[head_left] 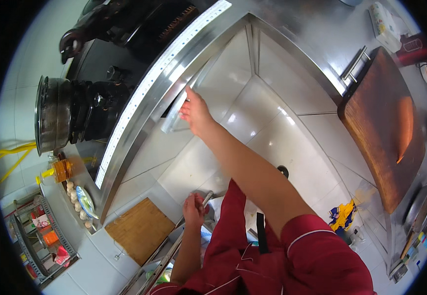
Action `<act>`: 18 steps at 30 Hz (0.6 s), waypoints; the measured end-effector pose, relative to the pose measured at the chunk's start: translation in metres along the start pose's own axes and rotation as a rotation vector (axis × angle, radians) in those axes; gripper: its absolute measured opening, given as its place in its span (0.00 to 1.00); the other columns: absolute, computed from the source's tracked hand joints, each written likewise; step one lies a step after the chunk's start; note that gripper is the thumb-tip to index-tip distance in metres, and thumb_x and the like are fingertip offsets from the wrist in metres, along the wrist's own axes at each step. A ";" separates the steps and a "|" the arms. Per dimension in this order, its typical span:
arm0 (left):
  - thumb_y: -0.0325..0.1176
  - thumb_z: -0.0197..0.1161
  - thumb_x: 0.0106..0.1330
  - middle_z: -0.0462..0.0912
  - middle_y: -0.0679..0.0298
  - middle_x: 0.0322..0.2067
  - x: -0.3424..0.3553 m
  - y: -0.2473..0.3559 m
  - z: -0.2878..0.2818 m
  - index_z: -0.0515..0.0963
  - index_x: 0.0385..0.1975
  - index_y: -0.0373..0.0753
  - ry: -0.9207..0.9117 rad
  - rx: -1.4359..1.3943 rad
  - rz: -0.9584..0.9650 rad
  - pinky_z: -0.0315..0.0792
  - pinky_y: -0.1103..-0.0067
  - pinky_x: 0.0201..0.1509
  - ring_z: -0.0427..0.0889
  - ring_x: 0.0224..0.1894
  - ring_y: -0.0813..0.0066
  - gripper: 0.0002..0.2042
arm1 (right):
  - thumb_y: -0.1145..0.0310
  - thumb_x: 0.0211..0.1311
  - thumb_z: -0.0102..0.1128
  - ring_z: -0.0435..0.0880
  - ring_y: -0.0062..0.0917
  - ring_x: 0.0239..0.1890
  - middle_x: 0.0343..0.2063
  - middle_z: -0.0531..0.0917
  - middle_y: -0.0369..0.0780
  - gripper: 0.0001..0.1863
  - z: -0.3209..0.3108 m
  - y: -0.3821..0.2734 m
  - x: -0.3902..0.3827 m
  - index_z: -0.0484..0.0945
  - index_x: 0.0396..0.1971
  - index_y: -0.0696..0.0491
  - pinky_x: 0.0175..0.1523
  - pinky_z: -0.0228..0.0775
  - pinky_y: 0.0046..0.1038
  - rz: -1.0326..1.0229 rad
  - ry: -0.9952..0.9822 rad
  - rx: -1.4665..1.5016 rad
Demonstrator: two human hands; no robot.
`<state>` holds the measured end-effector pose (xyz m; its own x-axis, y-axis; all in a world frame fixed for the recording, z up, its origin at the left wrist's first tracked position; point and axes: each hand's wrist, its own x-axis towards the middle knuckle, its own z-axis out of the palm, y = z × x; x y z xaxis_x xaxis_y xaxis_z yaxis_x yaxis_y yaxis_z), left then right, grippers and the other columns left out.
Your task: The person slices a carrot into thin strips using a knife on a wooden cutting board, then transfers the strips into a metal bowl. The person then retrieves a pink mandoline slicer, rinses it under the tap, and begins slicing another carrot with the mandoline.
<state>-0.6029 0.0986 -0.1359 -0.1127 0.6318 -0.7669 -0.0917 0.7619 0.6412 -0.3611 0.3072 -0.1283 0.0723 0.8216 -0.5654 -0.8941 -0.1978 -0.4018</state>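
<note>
My right hand [196, 115] reaches out to a cabinet panel [176, 110] under the stove counter. Its fingers curl round the panel's pale, glossy edge, and a dark gap shows between panel and counter. Lower down, my left hand [193, 210] is closed beside a short metal piece [207, 198], which looks like the end of a handle or rail. Whether the fingers grip that piece is hard to make out. Beside the left forearm, a pulled-out rack [167, 260] with metal rails holds several items, partly hidden by the arm.
On the right counter lies a dark wooden cutting board [378, 128] with a carrot [405, 130]. A steel pot [53, 115] stands by the stove at left. Eggs [76, 199] line the counter near an oil bottle [61, 170]. A lighter board [139, 231] leans below.
</note>
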 end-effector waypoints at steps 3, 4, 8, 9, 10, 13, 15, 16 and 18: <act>0.43 0.53 0.68 0.71 0.70 0.15 0.011 0.004 0.009 0.76 0.30 0.37 0.073 0.106 -0.019 0.54 0.84 0.14 0.63 0.13 0.84 0.15 | 0.62 0.58 0.57 0.75 0.24 0.40 0.36 0.76 0.38 0.20 -0.053 -0.007 -0.060 0.68 0.47 0.54 0.44 0.68 0.28 -0.071 0.125 -0.167; 0.44 0.53 0.68 0.71 0.70 0.15 0.018 0.003 0.011 0.76 0.29 0.36 0.055 0.131 0.009 0.54 0.84 0.14 0.62 0.12 0.85 0.16 | 0.68 0.58 0.57 0.75 0.24 0.38 0.35 0.76 0.38 0.17 -0.077 -0.011 -0.077 0.69 0.47 0.55 0.42 0.68 0.25 -0.090 0.173 -0.215; 0.47 0.54 0.67 0.70 0.70 0.14 0.052 0.006 0.024 0.77 0.29 0.36 -0.038 0.274 0.019 0.51 0.85 0.14 0.60 0.12 0.86 0.18 | 0.74 0.56 0.57 0.73 0.22 0.34 0.33 0.74 0.38 0.23 -0.147 -0.068 -0.145 0.68 0.53 0.56 0.37 0.66 0.24 -0.410 0.309 -0.400; 0.48 0.54 0.66 0.70 0.70 0.15 0.061 0.005 0.031 0.77 0.29 0.36 -0.058 0.310 -0.001 0.51 0.85 0.14 0.60 0.11 0.86 0.18 | 0.72 0.56 0.57 0.73 0.24 0.35 0.34 0.75 0.39 0.24 -0.159 -0.077 -0.152 0.67 0.54 0.57 0.38 0.66 0.25 -0.567 0.365 -0.552; 0.48 0.54 0.66 0.70 0.70 0.15 0.072 0.004 0.040 0.77 0.29 0.36 -0.079 0.344 -0.019 0.50 0.86 0.14 0.59 0.11 0.87 0.19 | 0.71 0.56 0.57 0.73 0.25 0.36 0.35 0.75 0.40 0.25 -0.169 -0.086 -0.158 0.66 0.55 0.57 0.39 0.66 0.25 -0.728 0.417 -0.704; 0.52 0.52 0.66 0.69 0.70 0.15 0.099 -0.002 0.075 0.76 0.30 0.36 -0.150 0.477 -0.023 0.49 0.85 0.13 0.58 0.10 0.85 0.21 | 0.68 0.55 0.58 0.75 0.35 0.40 0.40 0.75 0.46 0.27 -0.186 -0.123 -0.180 0.66 0.55 0.59 0.43 0.67 0.32 -0.864 0.539 -1.556; 0.54 0.52 0.65 0.69 0.69 0.15 0.129 -0.004 0.100 0.76 0.29 0.35 -0.208 0.425 -0.163 0.49 0.84 0.12 0.57 0.09 0.84 0.23 | 0.67 0.53 0.59 0.75 0.39 0.41 0.42 0.75 0.47 0.28 -0.196 -0.133 -0.182 0.66 0.55 0.59 0.43 0.68 0.36 -1.023 0.593 -1.923; 0.58 0.51 0.64 0.69 0.70 0.14 0.152 -0.002 0.114 0.76 0.29 0.36 -0.277 0.344 -0.264 0.50 0.85 0.12 0.58 0.09 0.83 0.25 | 0.67 0.52 0.60 0.75 0.39 0.41 0.42 0.75 0.47 0.28 -0.197 -0.135 -0.183 0.66 0.55 0.59 0.43 0.68 0.35 -1.010 0.596 -1.944; 0.62 0.48 0.63 0.68 0.72 0.13 0.209 0.013 0.149 0.74 0.26 0.39 -0.324 0.291 -0.356 0.51 0.84 0.12 0.57 0.09 0.82 0.28 | 0.67 0.52 0.60 0.76 0.38 0.41 0.42 0.75 0.47 0.29 -0.198 -0.137 -0.184 0.66 0.55 0.58 0.43 0.69 0.35 -0.997 0.600 -1.982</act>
<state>-0.4801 0.2620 -0.2925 0.1896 0.3053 -0.9332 0.2131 0.9150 0.3427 -0.1640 0.0768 -0.1119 0.4768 0.8381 0.2650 0.8577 -0.3776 -0.3489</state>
